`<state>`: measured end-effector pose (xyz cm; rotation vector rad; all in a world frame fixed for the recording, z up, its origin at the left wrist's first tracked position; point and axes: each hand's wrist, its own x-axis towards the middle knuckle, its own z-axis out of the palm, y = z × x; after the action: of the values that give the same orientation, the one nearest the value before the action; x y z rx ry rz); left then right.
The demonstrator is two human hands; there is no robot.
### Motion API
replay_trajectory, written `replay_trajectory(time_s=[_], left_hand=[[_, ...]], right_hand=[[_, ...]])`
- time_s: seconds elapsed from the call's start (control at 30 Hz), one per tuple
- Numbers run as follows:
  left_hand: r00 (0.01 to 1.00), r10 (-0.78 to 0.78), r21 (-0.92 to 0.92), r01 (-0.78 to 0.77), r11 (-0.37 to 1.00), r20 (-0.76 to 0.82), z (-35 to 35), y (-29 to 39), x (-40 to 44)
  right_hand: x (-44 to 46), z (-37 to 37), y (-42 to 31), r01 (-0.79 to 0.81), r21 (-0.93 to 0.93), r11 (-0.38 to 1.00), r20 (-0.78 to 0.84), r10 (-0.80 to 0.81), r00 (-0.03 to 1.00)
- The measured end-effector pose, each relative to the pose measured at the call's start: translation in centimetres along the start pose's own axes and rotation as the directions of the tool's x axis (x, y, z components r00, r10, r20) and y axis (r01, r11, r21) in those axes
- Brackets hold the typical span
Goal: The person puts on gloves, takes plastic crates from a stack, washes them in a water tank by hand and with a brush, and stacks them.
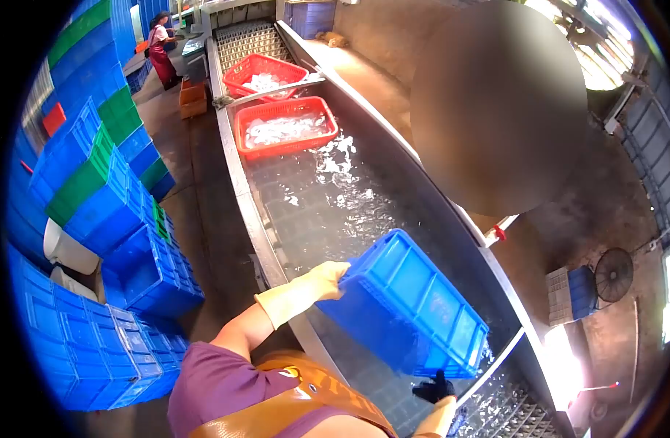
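A blue plastic crate is tilted over the water of a long metal-sided trough, its ribbed side facing up toward me. My left hand, in a pale cream glove, is closed on the crate's upper left end; its fingertips are partly hidden. At the crate's lower right end is my right hand, in a black glove with a pale cuff. Its fingers look spread, and I cannot tell whether they touch the crate. The crate's inside is turned away from view.
Two red baskets with pale contents sit in the trough's far part. Metal bars cross the trough. Stacked blue and green crates stand on the left. A person in a red apron stands farther back. A fan is at right.
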<state>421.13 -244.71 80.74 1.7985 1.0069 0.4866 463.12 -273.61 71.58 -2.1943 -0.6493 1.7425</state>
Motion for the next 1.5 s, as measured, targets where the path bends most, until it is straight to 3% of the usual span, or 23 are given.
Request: replay_trajectory(time_s=[0.03,0.07,0.13,0.2,0.23,0.27,0.33,0.43,0.53,0.67,0.73,0.8,0.9,0.93,0.97,1.0,1.03,1.07,1.1,1.17,1.27,1.37,1.5], left_hand=[[0.987,-0.156,0.138,0.149,0.979,0.035,-1.2,3.0,0.3],[0.970,-0.236,0.201,0.220,0.955,0.062,-1.3,4.2,1.1],[0.947,-0.310,0.251,0.280,0.927,0.086,-0.9,5.1,2.3],[0.978,-0.195,0.130,0.185,0.974,0.069,-0.3,6.3,2.5],[0.969,-0.203,0.127,0.186,0.974,0.139,-0.7,7.5,2.4],[0.969,-0.201,0.109,0.187,0.976,0.143,-0.3,8.1,2.2],[0.965,-0.218,0.080,0.209,0.975,0.145,0.2,9.7,1.5],[0.958,-0.283,0.081,0.280,0.957,0.035,2.3,11.5,1.5],[0.949,-0.310,0.055,0.313,0.948,-0.054,3.5,12.6,2.7],[0.935,-0.324,0.131,0.343,0.930,-0.146,5.6,13.9,3.5],[0.921,-0.325,0.173,0.363,0.915,-0.217,5.8,15.2,3.6],[0.896,-0.432,0.070,0.440,0.895,-0.103,4.5,17.4,3.1],[0.906,-0.355,0.188,0.399,0.897,-0.231,5.6,15.2,2.8],[0.907,-0.361,0.194,0.403,0.894,-0.220,5.5,15.7,2.8],[0.883,-0.434,0.134,0.458,0.879,-0.178,5.2,16.7,2.9],[0.858,-0.496,0.072,0.508,0.858,-0.131,5.2,17.4,2.9],[0.866,-0.486,0.067,0.495,0.866,-0.117,5.4,17.2,2.8],[0.886,-0.439,0.079,0.453,0.888,-0.153,5.7,16.6,2.8],[0.900,-0.392,0.090,0.413,0.906,-0.191,6.0,15.8,2.7],[0.918,-0.322,0.124,0.357,0.926,-0.233,6.7,15.1,2.2],[0.901,-0.349,0.152,0.395,0.906,-0.257,6.6,15.9,0.8],[0.911,-0.328,0.133,0.368,0.920,-0.251,6.1,15.1,-0.4],[0.875,-0.376,0.051,0.409,0.911,-0.304,2.9,13.3,-1.1]], right_hand=[[-1.6,0.4,-2.2,-0.477,0.624,0.619,0.208,0.457,0.865],[1.4,-1.0,0.9,-0.297,0.381,0.876,0.312,0.180,0.933],[8.9,-2.1,5.6,0.169,0.190,0.967,0.249,-0.214,0.945],[7.8,2.3,-0.7,0.360,0.346,0.866,-0.297,-0.263,0.918],[9.0,3.9,-1.1,0.354,0.346,0.869,-0.289,-0.261,0.921],[11.0,4.9,-1.6,0.458,0.022,0.889,-0.447,-0.401,0.799],[13.4,7.7,-2.8,0.310,-0.481,0.820,-0.611,-0.567,0.552],[12.2,14.5,-6.0,0.252,-0.578,0.776,-0.509,-0.584,0.632],[9.3,18.8,-12.8,0.448,-0.559,0.697,-0.249,-0.657,0.712],[8.6,18.0,-22.9,0.848,-0.365,0.384,-0.002,-0.911,0.412],[10.7,15.3,-26.0,0.942,-0.219,0.254,-0.116,-0.965,0.234],[15.2,12.2,-27.1,0.977,-0.135,0.166,-0.368,-0.924,0.106],[24.9,8.0,-21.4,0.921,-0.183,0.344,-0.770,-0.632,0.083],[25.7,6.9,-18.3,0.680,-0.273,0.681,-0.705,-0.622,0.341],[25.7,6.1,-15.1,0.310,-0.383,0.870,-0.656,-0.493,0.572],[26.3,6.4,-12.2,0.078,-0.876,0.476,-0.368,-0.764,0.530],[29.0,6.9,-9.2,-0.161,-0.975,-0.150,0.027,-0.807,0.590],[26.7,7.3,-6.9,-0.028,-0.998,-0.055,0.019,-0.709,0.705],[24.0,8.6,-5.3,0.081,-0.966,0.244,-0.091,-0.620,0.779],[17.8,11.1,-3.4,0.179,-0.815,0.550,-0.174,-0.528,0.831],[8.8,15.7,-4.8,0.352,-0.680,0.643,-0.093,-0.553,0.828],[0.9,19.7,-9.6,0.627,-0.510,0.589,0.069,-0.699,0.712],[-1.9,20.9,-14.8,0.975,-0.189,0.119,0.306,-0.936,0.174]])
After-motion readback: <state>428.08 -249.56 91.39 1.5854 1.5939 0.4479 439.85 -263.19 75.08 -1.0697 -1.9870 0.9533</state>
